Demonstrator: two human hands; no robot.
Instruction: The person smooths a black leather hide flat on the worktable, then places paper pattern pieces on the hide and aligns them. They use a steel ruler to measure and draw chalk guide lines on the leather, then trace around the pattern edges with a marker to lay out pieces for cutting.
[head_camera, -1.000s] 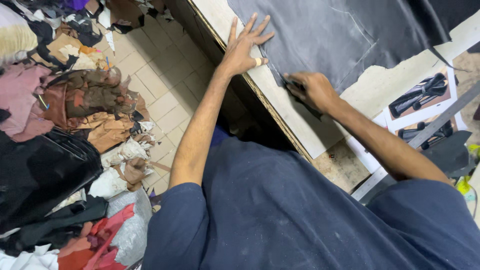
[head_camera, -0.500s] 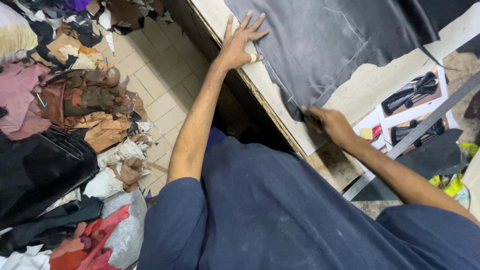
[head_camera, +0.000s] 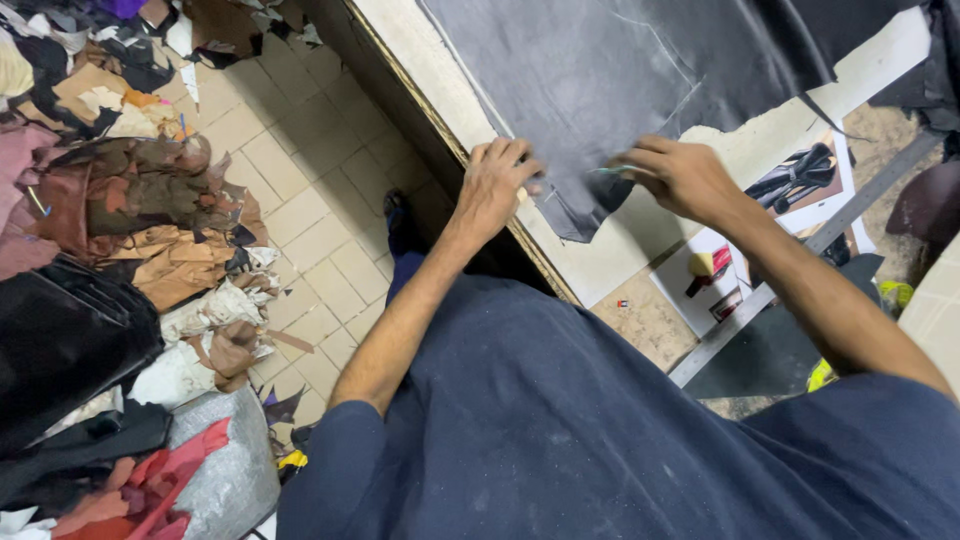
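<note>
Hands both sat on the big dark grey leather sheet (head_camera: 600, 90) spread over the pale counter (head_camera: 470, 110): left hand (head_camera: 497, 187) curled at its edge, right hand (head_camera: 680, 178) pinching something thin.

Both hands are working the dark leather (head_camera: 620, 90) at the surface (head_camera: 620, 260) edge: left hand (head_camera: 497, 185) pinching it, right hand (head_camera: 680, 175) gripping beside it.

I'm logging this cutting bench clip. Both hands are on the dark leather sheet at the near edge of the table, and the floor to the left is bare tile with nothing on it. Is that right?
Not quite. The left hand and right hand are indeed on the dark leather sheet at the table edge, but the head view shows the tiled floor heaped with leather scraps along its left side.
</note>
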